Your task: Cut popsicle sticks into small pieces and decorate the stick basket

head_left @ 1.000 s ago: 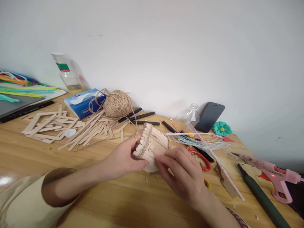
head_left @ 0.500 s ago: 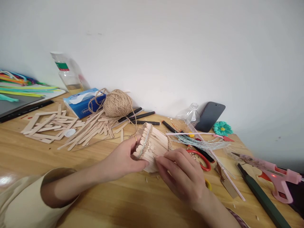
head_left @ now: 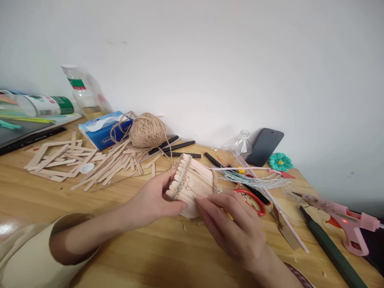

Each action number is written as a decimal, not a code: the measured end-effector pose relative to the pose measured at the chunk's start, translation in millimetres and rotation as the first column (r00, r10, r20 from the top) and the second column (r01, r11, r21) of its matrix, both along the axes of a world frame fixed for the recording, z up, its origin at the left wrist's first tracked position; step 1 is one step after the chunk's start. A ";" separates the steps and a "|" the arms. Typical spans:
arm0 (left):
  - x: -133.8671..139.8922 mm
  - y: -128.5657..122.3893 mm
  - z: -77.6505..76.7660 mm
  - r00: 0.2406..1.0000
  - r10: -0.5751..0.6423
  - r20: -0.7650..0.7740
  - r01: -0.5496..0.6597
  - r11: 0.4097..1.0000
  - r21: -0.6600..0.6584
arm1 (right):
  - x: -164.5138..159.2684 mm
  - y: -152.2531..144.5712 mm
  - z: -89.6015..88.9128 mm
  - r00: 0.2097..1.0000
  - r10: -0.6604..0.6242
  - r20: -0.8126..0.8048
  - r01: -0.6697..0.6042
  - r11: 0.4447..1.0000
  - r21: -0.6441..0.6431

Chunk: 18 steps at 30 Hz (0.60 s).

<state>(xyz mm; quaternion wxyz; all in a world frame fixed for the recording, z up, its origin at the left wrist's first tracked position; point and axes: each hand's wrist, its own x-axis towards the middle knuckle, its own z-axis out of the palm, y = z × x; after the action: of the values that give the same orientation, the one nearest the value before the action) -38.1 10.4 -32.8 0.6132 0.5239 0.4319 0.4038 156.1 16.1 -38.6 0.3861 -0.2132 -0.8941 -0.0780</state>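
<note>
At bench (head_left: pixel 90 248) centre, popsicle-stick craft (head_left: pixel 193 182): our left hand (head_left: pixel 153 200) pinches its trimmed 9 o'clock edge, right hand (head_left: pixel 234 224) fingertips press 5 o'clock side. We judge it light, stiff, glue joints fragile; grip by edges.

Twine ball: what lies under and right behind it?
The twine ball rests on loose craft sticks. The blue tissue pack sits at its left, black pens stick out at its right, and the wall is behind. The spot directly beneath is covered.
</note>
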 end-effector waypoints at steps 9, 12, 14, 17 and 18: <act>-7.8 3.1 0.1 0.993 0.078 -0.090 -0.072 0.995 0.066 | 20.1 -0.1 14.7 0.862 -0.235 -0.449 0.135 0.960 -0.244; -9.7 5.8 1.1 0.984 0.148 -0.094 -0.140 0.986 0.089 | 26.5 6.6 13.4 0.902 -0.235 -0.361 0.073 0.909 -0.411; -11.0 8.2 1.6 0.974 0.204 -0.098 -0.195 0.976 0.097 | 28.6 9.9 11.7 0.964 -0.186 -0.190 0.062 0.852 -0.519; -12.5 11.3 1.7 0.954 0.279 -0.109 -0.268 0.958 0.105 | 28.7 12.4 4.1 0.994 -0.049 0.095 0.097 0.774 -0.626; -12.7 12.0 1.5 0.950 0.293 -0.111 -0.282 0.954 0.104 | 27.9 12.4 0.4 0.984 -0.005 0.177 0.121 0.753 -0.647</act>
<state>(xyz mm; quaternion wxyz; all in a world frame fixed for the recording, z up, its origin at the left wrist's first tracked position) -50.8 22.5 -31.4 0.4961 0.5058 0.5231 0.4737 184.0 28.4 -38.2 0.2092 -0.3576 -0.8858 0.2092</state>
